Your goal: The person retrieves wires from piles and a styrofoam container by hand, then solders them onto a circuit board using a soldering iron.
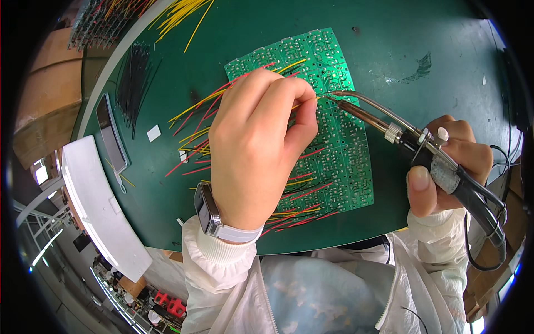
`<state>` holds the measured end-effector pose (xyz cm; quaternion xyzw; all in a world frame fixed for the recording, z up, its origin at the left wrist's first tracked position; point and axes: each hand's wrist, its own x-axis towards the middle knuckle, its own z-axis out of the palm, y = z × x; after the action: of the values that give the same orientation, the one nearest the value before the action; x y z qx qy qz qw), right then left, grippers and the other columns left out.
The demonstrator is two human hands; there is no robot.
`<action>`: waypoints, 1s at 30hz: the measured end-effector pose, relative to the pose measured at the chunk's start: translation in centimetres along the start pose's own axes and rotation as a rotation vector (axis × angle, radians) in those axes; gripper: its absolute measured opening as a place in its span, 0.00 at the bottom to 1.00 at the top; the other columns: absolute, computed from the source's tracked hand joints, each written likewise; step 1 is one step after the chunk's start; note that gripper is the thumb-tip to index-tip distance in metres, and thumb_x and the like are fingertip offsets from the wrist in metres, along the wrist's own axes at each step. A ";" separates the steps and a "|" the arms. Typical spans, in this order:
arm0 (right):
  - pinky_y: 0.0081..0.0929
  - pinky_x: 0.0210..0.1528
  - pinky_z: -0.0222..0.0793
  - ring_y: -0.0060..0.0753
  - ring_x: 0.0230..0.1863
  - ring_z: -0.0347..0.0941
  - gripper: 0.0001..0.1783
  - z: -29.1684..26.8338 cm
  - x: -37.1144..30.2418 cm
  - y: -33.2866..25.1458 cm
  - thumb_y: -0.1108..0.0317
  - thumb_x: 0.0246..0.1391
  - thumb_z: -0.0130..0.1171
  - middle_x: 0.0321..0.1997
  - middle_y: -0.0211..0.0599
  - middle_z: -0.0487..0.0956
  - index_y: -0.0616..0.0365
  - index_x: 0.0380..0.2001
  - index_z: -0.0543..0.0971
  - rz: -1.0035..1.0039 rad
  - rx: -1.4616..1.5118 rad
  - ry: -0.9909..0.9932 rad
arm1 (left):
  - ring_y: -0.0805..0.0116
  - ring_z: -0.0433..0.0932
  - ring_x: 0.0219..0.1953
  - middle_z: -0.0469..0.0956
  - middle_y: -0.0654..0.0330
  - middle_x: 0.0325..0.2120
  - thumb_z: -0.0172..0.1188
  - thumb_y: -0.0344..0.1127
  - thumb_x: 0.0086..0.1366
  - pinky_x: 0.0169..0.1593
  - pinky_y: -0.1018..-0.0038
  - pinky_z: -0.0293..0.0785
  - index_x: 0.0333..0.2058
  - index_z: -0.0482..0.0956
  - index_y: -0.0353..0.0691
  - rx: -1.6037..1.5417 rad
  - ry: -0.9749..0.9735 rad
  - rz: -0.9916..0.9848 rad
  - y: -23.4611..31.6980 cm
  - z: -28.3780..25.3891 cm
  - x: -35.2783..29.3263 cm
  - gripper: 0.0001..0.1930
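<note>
A green circuit board panel point(356, 161) lies on the table, with red, yellow and black wires point(192, 114) sticking out over its left side. My left hand point(261, 122) is above the panel, thumb and forefinger pinched on a yellow wire whose end meets the board. In my right hand point(450, 161) is a soldering iron point(364, 115) with a thin curved metal tube point(372, 103) fixed along it. The iron's tip and the tube's end come together at the wire's end, close to my left fingertips. My left palm hides part of the panel and several wires.
Bundles of black wires point(133, 78) and yellow wires point(181, 14) lie at the far left of the green table point(400, 33). A phone point(111, 133) rests near the left edge, beside a white tray-like piece point(100, 206). The iron's black cable point(473, 261) loops at right.
</note>
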<state>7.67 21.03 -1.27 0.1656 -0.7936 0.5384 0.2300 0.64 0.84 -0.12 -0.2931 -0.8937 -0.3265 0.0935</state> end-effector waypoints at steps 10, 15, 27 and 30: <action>0.21 0.21 0.57 0.23 0.19 0.57 0.19 0.1 0.1 0.0 0.71 0.36 0.60 0.25 0.39 0.65 0.58 0.30 0.62 -0.008 0.037 0.069 | 0.72 0.70 0.23 0.72 0.61 0.23 0.61 0.19 0.45 0.29 0.78 0.67 0.27 0.73 0.34 0.032 -0.010 -0.007 0.1 -0.2 -0.2 0.10; 0.23 0.21 0.59 0.24 0.18 0.62 0.22 -0.3 -0.3 0.8 0.71 0.34 0.62 0.25 0.40 0.69 0.63 0.33 0.63 -0.051 0.074 0.136 | 0.61 0.71 0.37 0.71 0.56 0.36 0.69 0.38 0.41 0.42 0.69 0.65 0.38 0.74 0.37 0.175 -0.040 -0.057 2.1 -2.5 -1.4 0.23; 0.22 0.22 0.60 0.25 0.19 0.63 0.21 -0.2 0.5 0.7 0.73 0.37 0.61 0.26 0.40 0.69 0.62 0.34 0.63 -0.147 0.051 0.196 | 0.59 0.64 0.45 0.66 0.57 0.46 0.68 0.47 0.42 0.48 0.64 0.56 0.45 0.72 0.42 0.320 -0.113 -0.152 6.3 -1.1 -6.1 0.30; 0.23 0.23 0.61 0.26 0.20 0.64 0.20 -0.1 0.5 0.7 0.74 0.38 0.60 0.26 0.39 0.69 0.62 0.34 0.63 -0.166 0.070 0.201 | 0.59 0.65 0.44 0.66 0.57 0.46 0.68 0.47 0.42 0.47 0.63 0.57 0.45 0.71 0.42 0.348 -0.100 -0.123 6.0 -1.3 -5.2 0.31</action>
<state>6.93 21.41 -1.48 0.1840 -0.7309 0.5588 0.3460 8.36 1.32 2.17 -0.2332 -0.9565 -0.1572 0.0780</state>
